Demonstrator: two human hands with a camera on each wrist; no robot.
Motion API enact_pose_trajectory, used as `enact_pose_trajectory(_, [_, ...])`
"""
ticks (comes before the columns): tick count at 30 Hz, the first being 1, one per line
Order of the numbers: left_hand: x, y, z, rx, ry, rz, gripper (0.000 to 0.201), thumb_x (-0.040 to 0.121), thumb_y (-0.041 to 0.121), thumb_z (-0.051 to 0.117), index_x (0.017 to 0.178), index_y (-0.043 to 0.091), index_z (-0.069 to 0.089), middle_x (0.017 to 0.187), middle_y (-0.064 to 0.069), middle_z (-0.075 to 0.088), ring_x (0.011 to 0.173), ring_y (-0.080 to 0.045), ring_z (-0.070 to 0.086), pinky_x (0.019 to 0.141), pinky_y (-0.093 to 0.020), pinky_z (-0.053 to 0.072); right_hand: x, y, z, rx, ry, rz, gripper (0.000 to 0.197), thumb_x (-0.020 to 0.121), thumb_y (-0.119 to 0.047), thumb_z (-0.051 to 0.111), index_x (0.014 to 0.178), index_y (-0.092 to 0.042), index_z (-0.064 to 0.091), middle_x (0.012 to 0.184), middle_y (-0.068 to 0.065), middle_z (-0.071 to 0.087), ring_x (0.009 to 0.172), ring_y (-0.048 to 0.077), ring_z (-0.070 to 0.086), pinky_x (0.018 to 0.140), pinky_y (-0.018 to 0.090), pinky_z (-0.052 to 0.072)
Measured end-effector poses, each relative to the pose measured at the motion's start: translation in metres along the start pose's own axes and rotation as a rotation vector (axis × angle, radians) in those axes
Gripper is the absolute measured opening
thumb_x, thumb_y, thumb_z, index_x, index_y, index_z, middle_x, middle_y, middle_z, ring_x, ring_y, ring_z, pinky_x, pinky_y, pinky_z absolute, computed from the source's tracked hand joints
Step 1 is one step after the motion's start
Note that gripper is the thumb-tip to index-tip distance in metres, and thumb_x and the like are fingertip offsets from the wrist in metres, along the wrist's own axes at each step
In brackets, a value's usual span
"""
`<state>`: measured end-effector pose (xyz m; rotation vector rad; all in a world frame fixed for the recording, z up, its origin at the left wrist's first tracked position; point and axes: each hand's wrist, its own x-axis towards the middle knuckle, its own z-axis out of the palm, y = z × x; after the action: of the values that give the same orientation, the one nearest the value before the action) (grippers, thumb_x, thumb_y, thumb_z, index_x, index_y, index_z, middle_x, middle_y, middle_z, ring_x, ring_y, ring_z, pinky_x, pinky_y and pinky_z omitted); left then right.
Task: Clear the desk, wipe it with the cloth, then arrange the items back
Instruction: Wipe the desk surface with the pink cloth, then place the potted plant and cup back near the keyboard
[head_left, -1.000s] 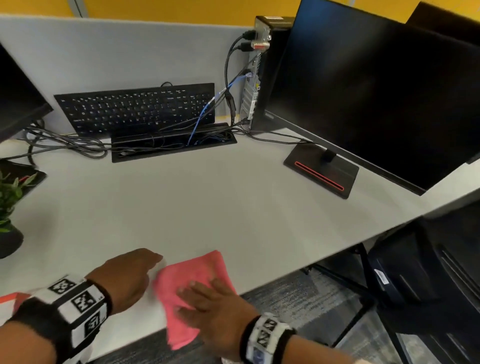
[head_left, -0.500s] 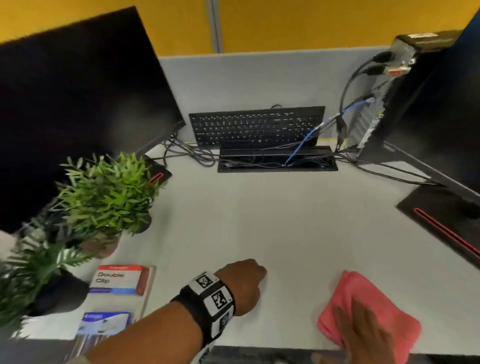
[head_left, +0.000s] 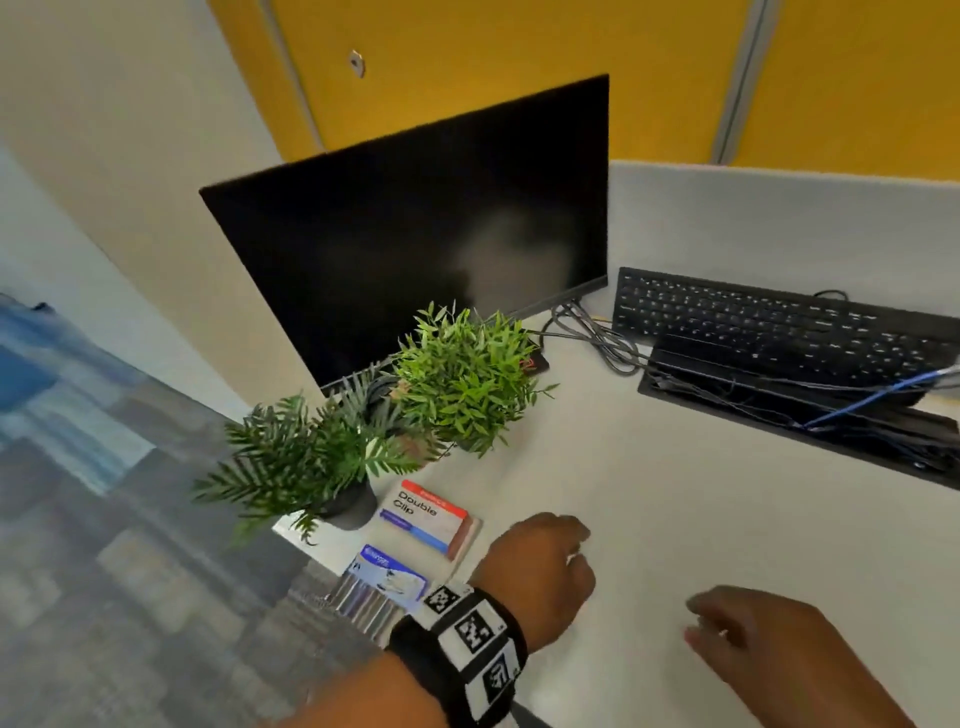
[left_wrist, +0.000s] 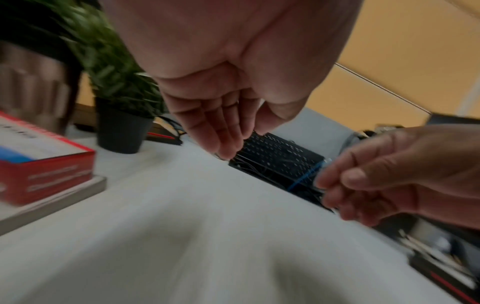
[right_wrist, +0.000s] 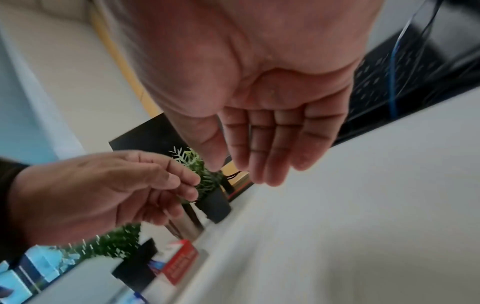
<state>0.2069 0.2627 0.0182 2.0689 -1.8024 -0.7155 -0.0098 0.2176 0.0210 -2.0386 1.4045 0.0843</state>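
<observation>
My left hand (head_left: 540, 566) hovers low over the white desk (head_left: 649, 519), just right of a red and white "Double Clip" box (head_left: 426, 514). Its fingers (left_wrist: 215, 127) are relaxed and hold nothing. To its right my right hand (head_left: 753, 639) also floats above the desk, its fingers (right_wrist: 267, 144) nearly straight and empty. Beside the box lies a blue packet (head_left: 387, 574). Two green potted plants (head_left: 467, 374) (head_left: 291, 457) stand behind the box near the desk's left edge. The pink cloth is in none of the views.
A black monitor (head_left: 415, 244) stands at the back left behind the plants. A black keyboard (head_left: 769, 322) leans on the grey partition, above an open cable tray (head_left: 805, 410) with tangled wires. The floor drops away at the left desk edge.
The head view has swung left, from the right monitor to the plants and box. My right hand has come off the pink cloth, which has left the view. Both hands moved left.
</observation>
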Motion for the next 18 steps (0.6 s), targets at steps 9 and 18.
enact_pose_trajectory(9, [0.039,-0.079,-0.033,-0.324,0.258,-0.439,0.027,0.091,0.020,0.049,0.114,0.007,0.056,0.108,-0.010,0.063,0.105,-0.030,0.060,0.090,-0.032,0.048,0.164,-0.101,0.032,0.529,-0.023,-0.074,0.027,0.085,-0.011,0.064,0.111,-0.018,0.066,0.091,-0.005,0.071,0.088,0.014,0.064,0.086,0.033,0.054])
enact_pose_trajectory(18, [0.100,-0.100,-0.049,-0.433,-0.038,-0.629,0.052,0.095,0.009,0.050,0.143,-0.002,0.031,0.147,-0.022,0.035,0.136,-0.037,0.034,0.111,-0.045,0.032,0.249,-0.136,0.051,0.195,0.086,-0.217,0.019,0.078,0.000,0.071,0.097,-0.005,0.072,0.090,0.004,0.069,0.086,0.023,0.067,0.079,0.029,0.055])
